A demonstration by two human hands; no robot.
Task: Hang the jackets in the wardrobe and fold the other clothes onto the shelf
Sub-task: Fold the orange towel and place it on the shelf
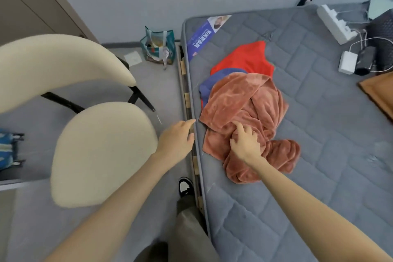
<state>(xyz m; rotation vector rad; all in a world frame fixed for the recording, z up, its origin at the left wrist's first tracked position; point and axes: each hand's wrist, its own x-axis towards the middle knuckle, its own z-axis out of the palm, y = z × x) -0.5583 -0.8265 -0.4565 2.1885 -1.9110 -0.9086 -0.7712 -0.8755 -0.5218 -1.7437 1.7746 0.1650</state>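
Bed [308, 155]: a bare grey quilted mattress fills the right half of the view; its left edge runs down the middle, with floor beside it.
Chair [102, 151]: cream seat and curved cream back on black legs; stands on the floor left of the bed, apart from it.
Fleece garment [244, 100]: rust-coloured and crumpled; lies on the mattress near the left edge, on top of the other clothes.
Red garment [244, 59]: flat on the mattress beyond the fleece; its near part is covered by the pile.
Blue garment [206, 88]: only a strip shows between the red one and the fleece.
Right hand [246, 142]: set on the near part of the fleece; fingers spread and lightly bent onto the cloth; no fold pinched that I can see.
Left hand [177, 138]: over the bed's edge, just left of the fleece's corner; fingers straight and close together; holds nothing.
Bag [158, 49]: a teal tote on the floor by the mattress's far corner.
Power strip [336, 23]: white; on the far right of the mattress with cables.
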